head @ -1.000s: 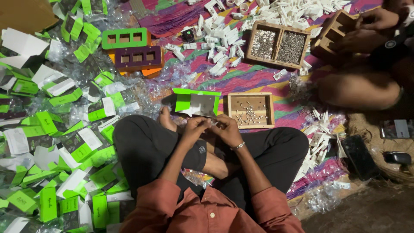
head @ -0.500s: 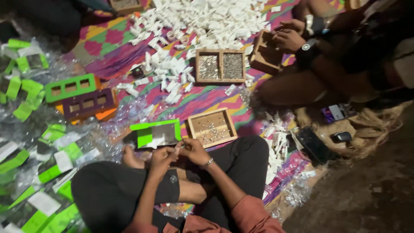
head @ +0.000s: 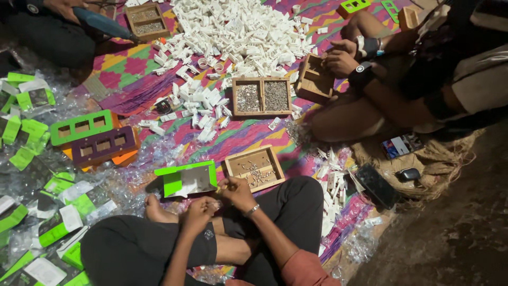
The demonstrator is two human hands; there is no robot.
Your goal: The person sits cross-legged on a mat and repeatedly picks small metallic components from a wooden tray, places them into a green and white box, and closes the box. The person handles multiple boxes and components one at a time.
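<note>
I sit cross-legged on a colourful mat. My left hand (head: 198, 213) is curled above my knee, closed on something small and clear, right beside a bare foot (head: 154, 210). My right hand (head: 237, 191), with a bracelet at the wrist, rests at the near edge of a small wooden tray of screws (head: 271, 159), fingers bent; what they pinch is too small to tell. A green and white package (head: 186, 180) lies flat just beyond my left hand, left of the tray.
A large heap of white plastic parts (head: 238, 32) covers the far mat, with a two-compartment wooden box of screws (head: 261, 80). A person at the right handles another wooden box (head: 313, 82). Green and purple frames (head: 90, 135) and green packets (head: 32, 127) lie left. A phone (head: 375, 184) lies right.
My right hand has left my left hand and moved to the screw tray's near edge. The view has swung, showing more of the mat and the person at the right.
</note>
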